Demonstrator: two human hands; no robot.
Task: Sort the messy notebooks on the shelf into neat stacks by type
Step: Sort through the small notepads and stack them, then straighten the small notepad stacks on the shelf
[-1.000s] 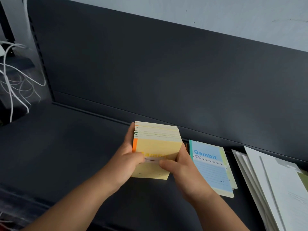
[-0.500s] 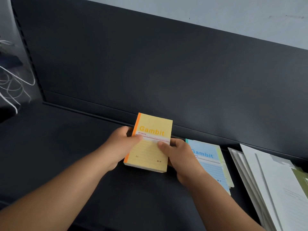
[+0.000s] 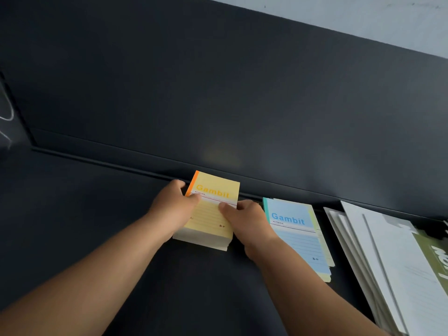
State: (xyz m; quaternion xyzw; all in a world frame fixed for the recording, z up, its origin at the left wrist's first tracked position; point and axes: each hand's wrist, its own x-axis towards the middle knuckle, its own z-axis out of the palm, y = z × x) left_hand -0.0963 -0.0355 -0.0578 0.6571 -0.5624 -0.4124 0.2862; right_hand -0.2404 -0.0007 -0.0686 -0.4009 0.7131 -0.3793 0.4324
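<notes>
Dark shelf point(image 3: 84, 226): our left hand point(image 3: 173, 209) and right hand point(image 3: 247, 220) clasp the yellow notebook stack point(image 3: 211, 214) by its sides. Tilted up a second ago, it now lies flat near the blue stack point(image 3: 295, 234); we judge this type squared.

Probable stationery shop or stockroom. A dark metal shelf point(image 3: 97, 214) with an upright back panel point(image 3: 218, 93), set against a pale wall point(image 3: 363, 10), carries repeated stock: stacked yellow Gambit notebooks point(image 3: 213, 214), blue Gambit notebooks point(image 3: 295, 229) just beside them, and overlapping white pads point(image 3: 388, 251) at right.
</notes>
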